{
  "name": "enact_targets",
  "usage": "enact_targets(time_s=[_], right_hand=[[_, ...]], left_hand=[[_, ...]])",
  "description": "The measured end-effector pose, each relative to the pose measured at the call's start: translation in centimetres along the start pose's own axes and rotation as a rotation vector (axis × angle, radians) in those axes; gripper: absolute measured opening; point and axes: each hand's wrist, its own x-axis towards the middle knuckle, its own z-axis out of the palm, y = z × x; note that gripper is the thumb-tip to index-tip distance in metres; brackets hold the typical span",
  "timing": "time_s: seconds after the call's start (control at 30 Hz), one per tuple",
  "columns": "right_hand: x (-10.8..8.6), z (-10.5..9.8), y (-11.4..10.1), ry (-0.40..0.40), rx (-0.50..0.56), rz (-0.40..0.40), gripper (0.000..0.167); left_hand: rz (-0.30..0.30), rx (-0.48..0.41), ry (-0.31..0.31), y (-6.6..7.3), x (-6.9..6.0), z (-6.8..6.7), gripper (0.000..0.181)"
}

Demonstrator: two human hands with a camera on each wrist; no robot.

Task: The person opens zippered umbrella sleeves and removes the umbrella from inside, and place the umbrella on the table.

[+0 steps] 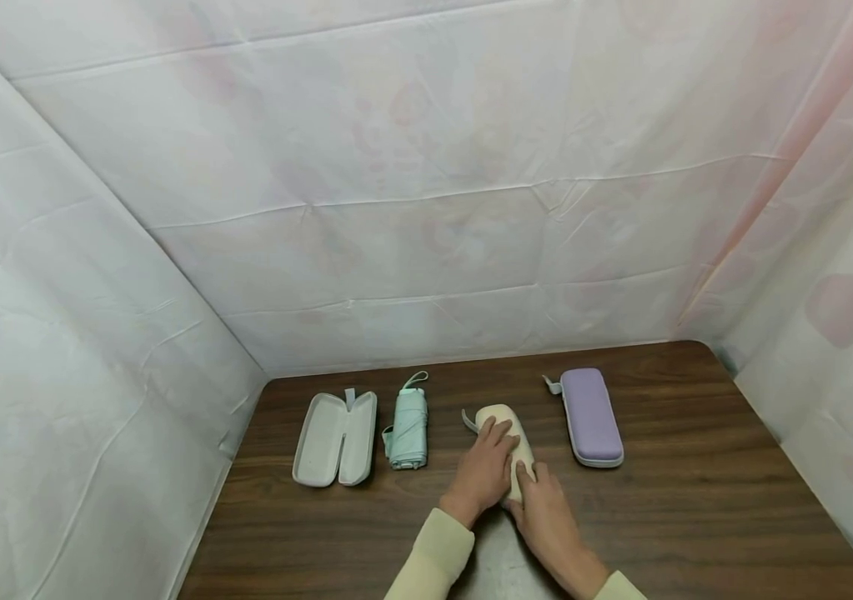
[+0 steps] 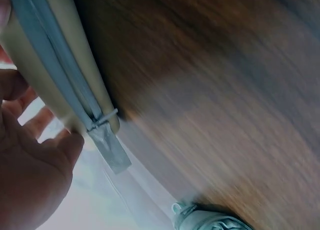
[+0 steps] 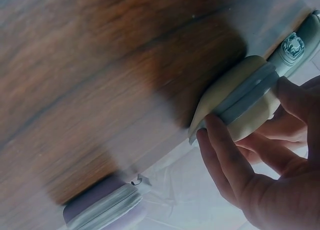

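A cream zippered case (image 1: 522,452) lies closed on the table, angled away from me, with a grey pull strap at its far end. My left hand (image 1: 480,475) lies over its left side, fingers across the top; in the left wrist view the thumb meets the edge near the zip end. The near end is gripped by my right hand (image 1: 550,518), thumb on one side and fingers on the other. The right wrist view shows the grey zip band of the cream case (image 3: 235,97) between that hand's fingertips and thumb. The case's underside is hidden.
Left of the hands lies a folded mint umbrella (image 1: 408,429) with a wrist loop. Farther left, a case (image 1: 321,442) with a pale lining lies spread apart. A closed purple zippered case (image 1: 593,417) is at the right. Fabric walls (image 1: 426,250) stand behind and beside the table.
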Motion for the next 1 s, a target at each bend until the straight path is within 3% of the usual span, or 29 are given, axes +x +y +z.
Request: enact_targets(time_s=[0.23, 0.47, 0.57, 0.7, 0.8, 0.9, 1.0], right_hand=[[0.0, 0.2, -0.6, -0.008, -0.006, 0.003, 0.061], [0.1, 0.5, -1.1, -0.010, -0.006, 0.013, 0.063], [-0.1, 0.8, -1.0, -0.006, 0.011, 0.021, 0.065], [-0.4, 0.8, -0.2, 0.000, 0.078, 0.019, 0.066], [-0.3, 0.1, 0.7, -0.007, 0.189, 0.044, 0.064], [0.0, -0.7, 1.6, -0.009, 0.315, 0.093, 0.061], [0.5, -1.2, 2.5, -0.036, 0.436, 0.151, 0.052]], left_hand=[[0.019, 0.101, 0.008, -0.2, -0.2, 0.2, 0.033], [0.012, 0.061, -0.039, -0.7, -0.3, 0.0, 0.033], [0.004, 0.030, 0.022, -0.8, -0.4, 0.2, 0.032], [-0.018, 0.033, 0.203, -0.1, -0.9, 0.8, 0.024], [-0.065, 0.017, 0.309, 1.0, -1.3, 1.1, 0.018], [-0.113, -0.007, 0.331, 2.3, -1.9, 1.0, 0.020], [-0.150, -0.008, 0.306, 3.5, -2.4, 0.9, 0.032]])
